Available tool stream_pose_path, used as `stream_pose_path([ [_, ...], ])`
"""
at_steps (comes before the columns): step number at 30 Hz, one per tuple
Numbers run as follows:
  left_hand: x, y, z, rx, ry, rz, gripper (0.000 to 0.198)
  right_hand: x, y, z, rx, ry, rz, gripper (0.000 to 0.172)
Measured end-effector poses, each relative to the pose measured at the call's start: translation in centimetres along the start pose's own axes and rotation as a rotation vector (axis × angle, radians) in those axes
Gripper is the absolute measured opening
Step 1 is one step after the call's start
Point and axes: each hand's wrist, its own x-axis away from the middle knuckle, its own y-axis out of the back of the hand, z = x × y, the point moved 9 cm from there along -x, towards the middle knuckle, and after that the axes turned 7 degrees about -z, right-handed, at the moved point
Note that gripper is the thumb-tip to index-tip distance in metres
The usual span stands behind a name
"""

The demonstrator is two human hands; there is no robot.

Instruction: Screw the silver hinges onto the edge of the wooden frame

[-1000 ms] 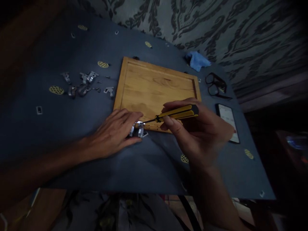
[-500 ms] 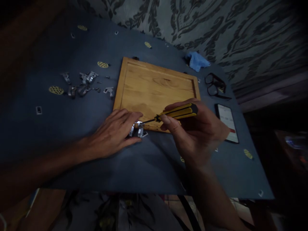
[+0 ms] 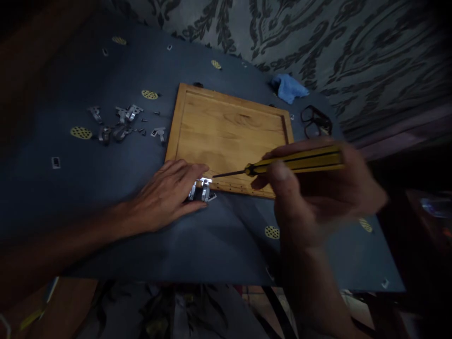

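Observation:
My left hand point(image 3: 172, 189) lies over the near left corner of a framed wooden cabinet door point(image 3: 229, 129). Its thumb and fingers hold a shiny metal hinge point(image 3: 205, 189) at the door's front edge, and part of the hinge is hidden under the fingers. In my right hand point(image 3: 307, 193) is a yellow-and-black screwdriver point(image 3: 296, 161), gripped by the handle. The shaft points left, with its tip just right of the hinge plate and seemingly apart from it. Small dark holes run along the door's near edge.
Several loose metal hinges point(image 3: 122, 132) and small screws point(image 3: 143, 132) lie left of the door. Toward the patterned wall are a blue cloth point(image 3: 289, 88) and eyeglasses point(image 3: 314, 121). The table's point(image 3: 148, 256) near edge runs in front of my body.
My right hand has drawn back to the right and closer to the camera with the screwdriver, its tip coming off the hinge. It now covers the phone. My left hand stays put.

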Motion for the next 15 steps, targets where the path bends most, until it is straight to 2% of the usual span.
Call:
stream_pose_path([
  [2, 0.0, 0.0, 0.0, 0.001, 0.009, 0.002, 0.051, -0.1, -0.5, 0.4, 0.039, 0.089, -0.02, 0.015],
  [4, 0.0, -0.1, 0.1, 0.005, 0.015, 0.002, 0.05, -0.1, -1.2, 0.5, 0.078, 0.117, 0.01, 0.016],
  [11, 0.0, -0.1, 0.0, 0.009, 0.011, -0.002, 0.051, 0.2, -1.6, -0.3, 0.048, 0.014, 0.055, 0.01],
  [15, 0.1, -0.1, 0.0, 0.015, 0.014, 0.0, 0.052, 0.3, -1.9, -0.4, 0.025, 0.005, 0.072, 0.014],
])
